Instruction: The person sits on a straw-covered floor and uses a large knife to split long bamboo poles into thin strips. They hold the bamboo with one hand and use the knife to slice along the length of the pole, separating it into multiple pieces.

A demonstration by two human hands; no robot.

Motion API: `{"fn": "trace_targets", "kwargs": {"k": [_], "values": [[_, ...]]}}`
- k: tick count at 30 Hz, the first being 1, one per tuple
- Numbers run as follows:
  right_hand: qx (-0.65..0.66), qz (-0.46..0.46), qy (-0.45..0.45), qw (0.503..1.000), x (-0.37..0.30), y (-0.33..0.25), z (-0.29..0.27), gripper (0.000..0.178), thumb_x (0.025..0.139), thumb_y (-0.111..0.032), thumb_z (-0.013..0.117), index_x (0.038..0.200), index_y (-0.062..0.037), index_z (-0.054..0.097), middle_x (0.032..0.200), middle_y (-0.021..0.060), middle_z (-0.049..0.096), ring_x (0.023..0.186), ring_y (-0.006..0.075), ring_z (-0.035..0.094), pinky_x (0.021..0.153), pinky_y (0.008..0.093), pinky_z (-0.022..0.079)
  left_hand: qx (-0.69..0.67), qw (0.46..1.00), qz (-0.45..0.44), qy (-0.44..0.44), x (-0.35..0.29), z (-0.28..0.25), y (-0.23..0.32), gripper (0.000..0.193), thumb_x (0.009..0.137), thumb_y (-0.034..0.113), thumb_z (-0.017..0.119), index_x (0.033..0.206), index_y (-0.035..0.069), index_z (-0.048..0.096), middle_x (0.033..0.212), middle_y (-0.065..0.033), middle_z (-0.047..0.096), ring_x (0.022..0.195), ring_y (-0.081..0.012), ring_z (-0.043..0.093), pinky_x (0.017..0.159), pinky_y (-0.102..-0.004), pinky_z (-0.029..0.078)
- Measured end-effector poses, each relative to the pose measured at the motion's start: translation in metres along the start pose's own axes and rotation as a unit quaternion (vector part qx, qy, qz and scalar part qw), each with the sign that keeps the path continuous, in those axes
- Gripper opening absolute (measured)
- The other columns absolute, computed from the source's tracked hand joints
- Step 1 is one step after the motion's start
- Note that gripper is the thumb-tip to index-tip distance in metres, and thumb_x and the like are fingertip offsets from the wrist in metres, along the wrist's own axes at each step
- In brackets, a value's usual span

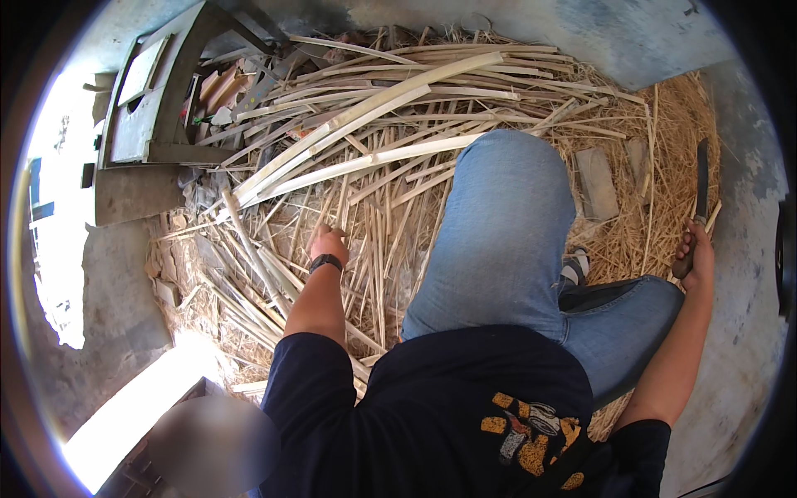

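Observation:
My right hand point(697, 251), out at the far right near the wall, is wrapped round the handle of a long dark-bladed knife point(702, 178). Its blade points away from me, roughly upright in the view. My left hand point(330, 245), with a dark watch point(325, 263) on the wrist, is low over a heap of split bamboo strips point(378, 241). Its fingers look curled in; whatever they may hold is too small to make out. Just beyond it, long pale bamboo slats point(357, 120) lie slantwise across the heap.
My bent knee in jeans point(506, 224) stands between my hands. Grey bricks point(596, 183) lie right of it, on straw-like shavings point(681, 108). A wooden cabinet point(158, 100) stands at the back left. Pale walls point(548, 33) enclose the floor; a bright opening is at left.

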State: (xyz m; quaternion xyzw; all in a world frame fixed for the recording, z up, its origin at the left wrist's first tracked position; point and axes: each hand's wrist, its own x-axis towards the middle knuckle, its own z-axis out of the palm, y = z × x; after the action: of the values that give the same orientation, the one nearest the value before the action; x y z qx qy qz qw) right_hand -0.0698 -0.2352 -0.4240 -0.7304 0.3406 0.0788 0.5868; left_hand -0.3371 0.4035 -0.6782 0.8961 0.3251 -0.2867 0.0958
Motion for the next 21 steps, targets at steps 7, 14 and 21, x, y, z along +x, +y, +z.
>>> {"fn": "trace_targets", "kwargs": {"k": [7, 14, 21], "values": [[-0.010, 0.006, 0.029, 1.000, 0.001, -0.001, 0.000, 0.029, 0.093, -0.025, 0.063, 0.116, -0.0098, 0.059, 0.075, -0.0033, 0.049, 0.059, 0.0068, 0.045, 0.052, 0.0247, 0.040, -0.043, 0.997, 0.055, 0.037, 0.011, -0.007, 0.023, 0.024, 0.085, 0.005, 0.058, 0.103, 0.016, 0.070, 0.120, -0.0124, 0.058, 0.108, -0.0358, 0.064, 0.091, -0.0466, 0.053], [0.005, 0.003, 0.022, 1.000, -0.009, -0.007, 0.008, 0.019, 0.093, -0.026, 0.063, 0.106, -0.0130, 0.059, 0.072, -0.0042, 0.049, 0.058, 0.0067, 0.045, 0.052, 0.0249, 0.040, -0.048, 0.996, 0.056, 0.045, 0.011, -0.010, 0.024, 0.020, 0.085, 0.005, 0.059, 0.101, 0.014, 0.068, 0.119, -0.0122, 0.058, 0.106, -0.0357, 0.064, 0.090, -0.0463, 0.053], [-0.002, -0.001, 0.021, 1.000, -0.009, -0.007, 0.007, 0.016, 0.093, -0.025, 0.064, 0.103, -0.0139, 0.057, 0.071, -0.0042, 0.049, 0.058, 0.0068, 0.045, 0.053, 0.0253, 0.040, -0.048, 0.997, 0.046, 0.038, 0.006, -0.016, 0.031, 0.020, 0.086, 0.003, 0.056, 0.100, 0.014, 0.065, 0.121, -0.0107, 0.059, 0.108, -0.0362, 0.063, 0.089, -0.0468, 0.053]]}}
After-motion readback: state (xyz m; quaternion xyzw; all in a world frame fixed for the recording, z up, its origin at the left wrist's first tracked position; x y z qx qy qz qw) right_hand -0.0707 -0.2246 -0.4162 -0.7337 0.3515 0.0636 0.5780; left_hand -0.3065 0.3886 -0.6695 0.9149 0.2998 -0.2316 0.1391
